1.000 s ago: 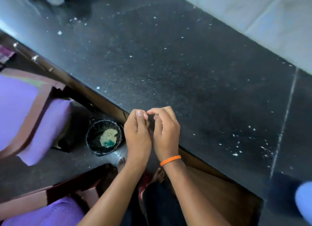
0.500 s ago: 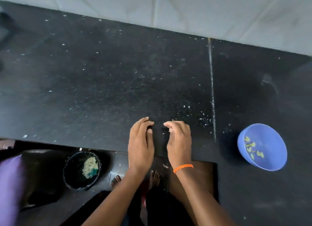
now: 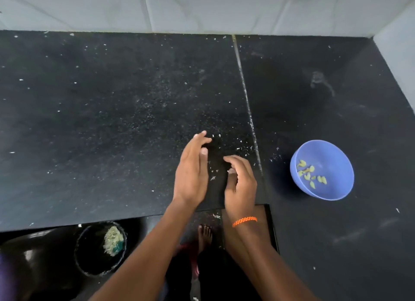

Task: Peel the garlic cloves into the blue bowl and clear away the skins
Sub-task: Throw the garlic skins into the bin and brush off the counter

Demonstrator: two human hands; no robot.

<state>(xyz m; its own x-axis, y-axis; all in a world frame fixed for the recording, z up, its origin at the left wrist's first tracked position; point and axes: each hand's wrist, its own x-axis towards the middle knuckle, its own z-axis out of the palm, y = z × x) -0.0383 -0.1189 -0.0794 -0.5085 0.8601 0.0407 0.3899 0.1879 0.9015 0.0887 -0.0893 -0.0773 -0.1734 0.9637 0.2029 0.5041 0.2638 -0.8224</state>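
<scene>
Skin clearing is judged under way: left hand (image 3: pixel 190 174) spread, right hand (image 3: pixel 241 183) cupped, possibly pinching a scrap. Flecks (image 3: pixel 241 146) must be gathered off the counter (image 3: pixel 101 120).

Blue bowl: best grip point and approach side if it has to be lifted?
Pinch the blue bowl at its rim on the left edge, nearest the right hand, coming from above. It sits upright and open, walls flaring outward, with peeled cloves low inside, so the rim is clear.
</scene>
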